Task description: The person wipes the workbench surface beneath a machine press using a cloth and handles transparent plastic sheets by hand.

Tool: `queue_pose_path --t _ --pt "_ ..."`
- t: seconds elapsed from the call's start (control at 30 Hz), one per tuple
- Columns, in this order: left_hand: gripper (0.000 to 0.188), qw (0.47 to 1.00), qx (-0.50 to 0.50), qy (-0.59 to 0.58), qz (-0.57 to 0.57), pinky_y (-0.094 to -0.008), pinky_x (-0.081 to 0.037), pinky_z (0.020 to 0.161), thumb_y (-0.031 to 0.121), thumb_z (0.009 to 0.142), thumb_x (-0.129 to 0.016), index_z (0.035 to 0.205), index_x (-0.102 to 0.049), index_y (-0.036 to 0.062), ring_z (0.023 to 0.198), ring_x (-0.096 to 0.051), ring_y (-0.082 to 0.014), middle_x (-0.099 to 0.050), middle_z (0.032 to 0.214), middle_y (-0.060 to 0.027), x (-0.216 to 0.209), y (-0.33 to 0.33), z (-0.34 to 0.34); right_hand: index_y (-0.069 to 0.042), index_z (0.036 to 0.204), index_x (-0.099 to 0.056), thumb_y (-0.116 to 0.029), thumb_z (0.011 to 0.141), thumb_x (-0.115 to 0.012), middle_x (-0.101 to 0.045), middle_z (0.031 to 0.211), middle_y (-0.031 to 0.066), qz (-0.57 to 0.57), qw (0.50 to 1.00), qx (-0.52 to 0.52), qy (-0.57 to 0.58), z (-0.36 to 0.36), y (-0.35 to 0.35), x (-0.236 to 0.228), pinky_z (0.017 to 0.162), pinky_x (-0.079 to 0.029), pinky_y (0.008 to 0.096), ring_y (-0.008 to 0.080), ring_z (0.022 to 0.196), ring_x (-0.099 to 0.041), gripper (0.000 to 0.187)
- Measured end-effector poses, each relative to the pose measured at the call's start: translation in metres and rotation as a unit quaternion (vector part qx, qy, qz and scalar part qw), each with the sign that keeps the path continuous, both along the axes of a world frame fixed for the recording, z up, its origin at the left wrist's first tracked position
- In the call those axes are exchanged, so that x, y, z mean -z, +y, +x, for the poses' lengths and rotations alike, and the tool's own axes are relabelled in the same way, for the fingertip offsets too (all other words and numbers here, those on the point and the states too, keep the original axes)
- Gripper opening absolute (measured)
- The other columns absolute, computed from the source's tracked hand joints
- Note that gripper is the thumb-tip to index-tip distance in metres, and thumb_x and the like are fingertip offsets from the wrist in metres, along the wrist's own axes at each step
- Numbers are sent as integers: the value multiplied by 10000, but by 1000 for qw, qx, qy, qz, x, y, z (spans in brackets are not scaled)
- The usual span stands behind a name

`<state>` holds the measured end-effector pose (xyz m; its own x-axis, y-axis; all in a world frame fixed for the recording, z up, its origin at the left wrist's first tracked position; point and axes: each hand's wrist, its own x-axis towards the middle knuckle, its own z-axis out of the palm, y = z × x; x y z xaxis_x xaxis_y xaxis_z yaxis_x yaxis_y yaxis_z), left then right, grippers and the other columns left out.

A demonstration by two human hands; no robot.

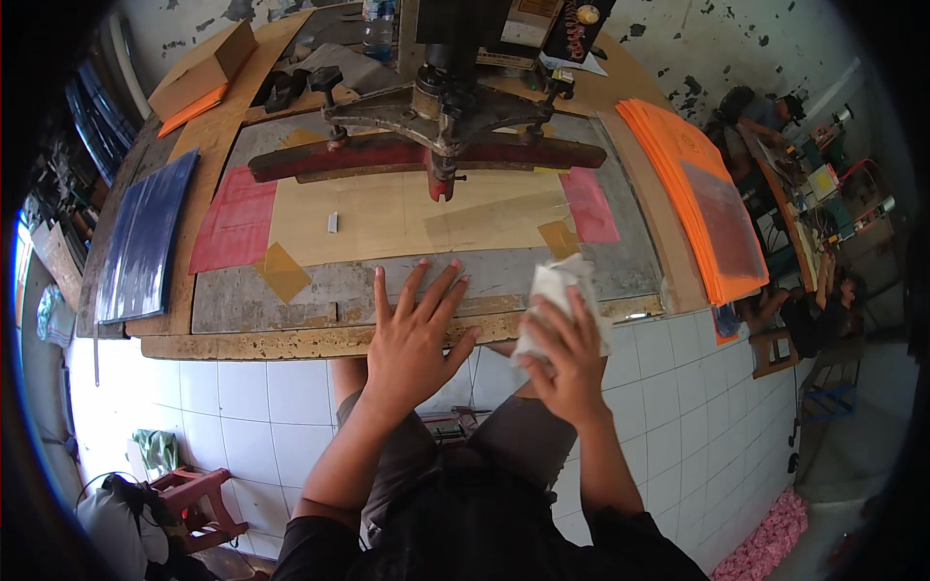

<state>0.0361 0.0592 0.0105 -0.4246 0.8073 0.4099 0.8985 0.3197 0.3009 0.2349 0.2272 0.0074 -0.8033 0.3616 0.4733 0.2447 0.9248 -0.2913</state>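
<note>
My left hand (417,334) lies flat with fingers spread on the front edge of a grey metal work plate (252,300). In my right hand (570,353) is a crumpled white cloth (562,281), gripped near the plate's front right edge. Beyond my hands a tan sheet (378,218) is fixed to the plate, with pink sheets (232,218) at its ends and brown tape (284,273) at its front corners. A small pale piece (333,223) rests on the tan sheet. Above it hangs a press head with a red crossbar (358,157).
Orange plastic sheets (693,198) are stacked at the right, dark blue sheets (145,237) at the left. A cardboard box (203,68) and a water bottle (379,29) stand at the back. Two other people sit at a bench (780,198) on the far right. A red stool (199,504) stands lower left.
</note>
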Motion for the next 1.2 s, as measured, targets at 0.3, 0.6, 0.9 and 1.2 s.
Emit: queue_pose_path --t 0.3,0.6,0.9,1.2 --pt "625 1000 -16 9 -16 -698 -111 1335 447 1030 -688 1555 -606 119 1634 -337 -329 -474 1721 -37 2 -2 -1 -119 1437 -686 -322 1025 -734 -570 1597 93 -20 999 7 -28 -40 31 -14 1270 -349 572 418 1592 -388 463" --pt "588 1000 22 18 -9 -699 -113 1335 445 1031 -685 1545 -631 166 1613 -377 -329 -536 1675 -30 1 -2 0 -98 1451 -670 -310 1049 -714 -552 1604 118 4 1000 15 -19 -66 48 -10 1267 -354 591 437 1603 -355 457" --pt "621 999 24 21 -12 -748 -136 1310 481 1013 -689 1542 -635 161 1594 -395 -346 -537 1665 -55 0 -7 0 -103 1422 -692 -251 1002 -755 -592 1583 100 -35 998 -49 -17 -20 31 -19 1277 -356 579 432 1596 -375 450" --pt "616 1000 19 9 -14 -744 -106 1319 437 999 -721 1544 -633 164 1600 -391 -335 -507 1695 -32 -2 -4 1 -116 1427 -688 -367 1046 -691 -576 1597 128 34 998 56 -24 -6 13 -7 1296 -319 608 444 1610 -350 456"
